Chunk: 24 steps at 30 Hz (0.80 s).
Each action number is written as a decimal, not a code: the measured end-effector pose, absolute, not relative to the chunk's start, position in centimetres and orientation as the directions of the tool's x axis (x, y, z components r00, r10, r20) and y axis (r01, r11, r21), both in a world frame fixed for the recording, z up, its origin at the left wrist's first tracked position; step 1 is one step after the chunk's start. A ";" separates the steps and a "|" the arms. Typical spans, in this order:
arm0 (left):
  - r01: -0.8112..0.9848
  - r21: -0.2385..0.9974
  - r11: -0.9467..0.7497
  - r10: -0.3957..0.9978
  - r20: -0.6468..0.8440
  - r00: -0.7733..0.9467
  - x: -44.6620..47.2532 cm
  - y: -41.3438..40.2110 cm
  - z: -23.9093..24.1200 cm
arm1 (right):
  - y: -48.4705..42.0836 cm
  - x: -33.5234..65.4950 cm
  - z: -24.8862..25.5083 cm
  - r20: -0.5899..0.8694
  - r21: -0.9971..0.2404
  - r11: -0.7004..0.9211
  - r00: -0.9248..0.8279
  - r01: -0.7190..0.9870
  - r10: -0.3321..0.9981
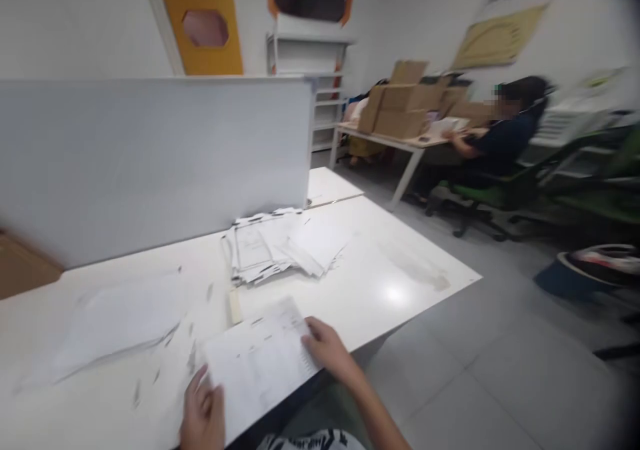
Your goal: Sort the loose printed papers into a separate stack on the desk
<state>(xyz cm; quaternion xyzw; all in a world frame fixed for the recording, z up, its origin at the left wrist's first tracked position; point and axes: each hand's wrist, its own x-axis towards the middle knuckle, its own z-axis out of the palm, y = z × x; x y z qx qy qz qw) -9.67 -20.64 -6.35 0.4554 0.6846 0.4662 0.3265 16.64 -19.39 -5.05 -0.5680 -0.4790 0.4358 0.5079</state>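
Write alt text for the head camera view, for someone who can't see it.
The left hand and right hand hold white printed paper by its sides at the near edge of a white table. Beyond are a messy white paper pile and a pale grey partition; at right, a person sits at a tan-topped desk bearing brown cardboard boxes.

A pale partition [155, 163] stands along the white desk [400, 253]. Beyond, cardboard boxes [400, 107] crowd a second table [407, 175], where a person [507, 137] in a dark top (rather blurred) sits on a green chair [480, 195]; white shelving [313, 39] stands farther back.
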 end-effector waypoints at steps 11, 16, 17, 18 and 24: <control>0.578 0.816 0.008 0.987 0.087 -0.136 -8.6 -19.3 -5.1 | -17.8 20.1 -8.6 -0.229 -0.971 -0.239 0.269 0.003 0.935; 0.769 0.521 -0.369 0.913 0.359 0.195 -8.0 -17.2 -5.3 | -18.1 20.2 -8.6 -0.236 -0.970 -0.243 0.270 -0.010 0.933; 0.784 0.475 -0.399 0.900 0.368 0.235 -7.8 -16.5 -5.3 | -18.1 20.1 -8.5 -0.240 -0.969 -0.246 0.273 -0.011 0.932; 0.797 0.437 -0.418 0.890 0.372 0.263 -7.6 -15.9 -5.2 | -18.2 20.1 -8.4 -0.242 -0.969 -0.247 0.272 -0.016 0.931; 0.830 0.315 -0.460 0.865 0.370 0.339 -6.8 -14.2 -5.2 | -18.3 19.9 -7.4 -0.262 -0.965 -0.260 0.253 -0.040 0.931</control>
